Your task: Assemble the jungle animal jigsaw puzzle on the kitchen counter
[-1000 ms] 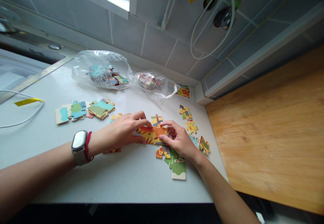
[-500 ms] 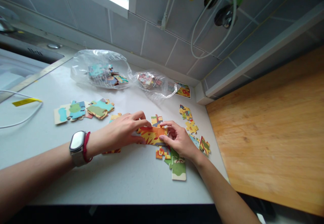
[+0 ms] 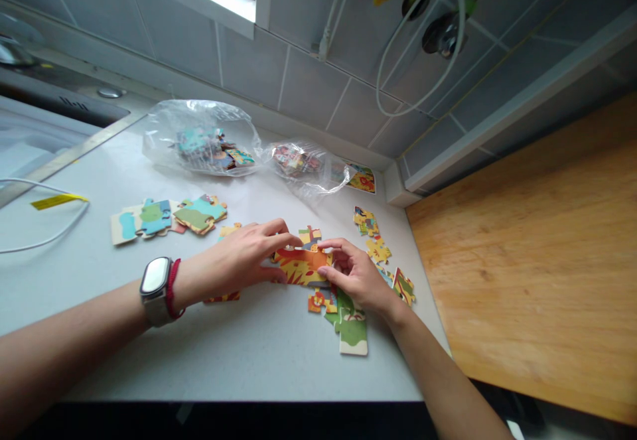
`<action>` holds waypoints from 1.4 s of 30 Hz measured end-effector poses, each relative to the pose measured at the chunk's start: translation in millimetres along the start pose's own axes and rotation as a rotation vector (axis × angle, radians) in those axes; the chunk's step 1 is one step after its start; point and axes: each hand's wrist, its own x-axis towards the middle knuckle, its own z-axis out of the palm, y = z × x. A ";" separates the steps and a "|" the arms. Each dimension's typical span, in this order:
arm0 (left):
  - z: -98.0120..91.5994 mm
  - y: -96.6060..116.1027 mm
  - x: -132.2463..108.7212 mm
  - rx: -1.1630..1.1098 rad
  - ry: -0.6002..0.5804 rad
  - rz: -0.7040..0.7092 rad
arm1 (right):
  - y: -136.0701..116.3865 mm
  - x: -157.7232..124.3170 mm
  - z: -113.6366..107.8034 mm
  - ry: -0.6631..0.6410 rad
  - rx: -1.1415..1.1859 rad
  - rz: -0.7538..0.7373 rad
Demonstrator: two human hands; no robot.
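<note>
On the white counter [image 3: 239, 354] lies an orange-and-yellow joined puzzle section [image 3: 301, 266]. My left hand [image 3: 239, 257], with a watch and red band at the wrist, lies over its left side, fingers pressed down on it. My right hand [image 3: 355, 274] pinches the section's right edge between thumb and fingers. A small striped piece [image 3: 309, 234] sits just behind the section. A green-and-white piece [image 3: 351, 330] and a small red-yellow piece [image 3: 318, 302] lie in front of my right hand.
Loose pieces [image 3: 378, 249] lie to the right, a blue-green cluster [image 3: 169, 216] to the left. Two clear bags of pieces [image 3: 204, 138] [image 3: 303, 161] rest by the tiled wall. A wooden board [image 3: 537, 247] fills the right; a sink [image 3: 30, 141] and white cable [image 3: 44, 234] are left.
Both hands stay on the orange section. My right fingers have shifted slightly along its right edge; little else has moved.
</note>
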 end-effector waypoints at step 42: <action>-3.4 11.1 -2.8 -0.011 -0.028 0.206 | 11.9 -7.0 -61.3 0.344 -0.107 0.014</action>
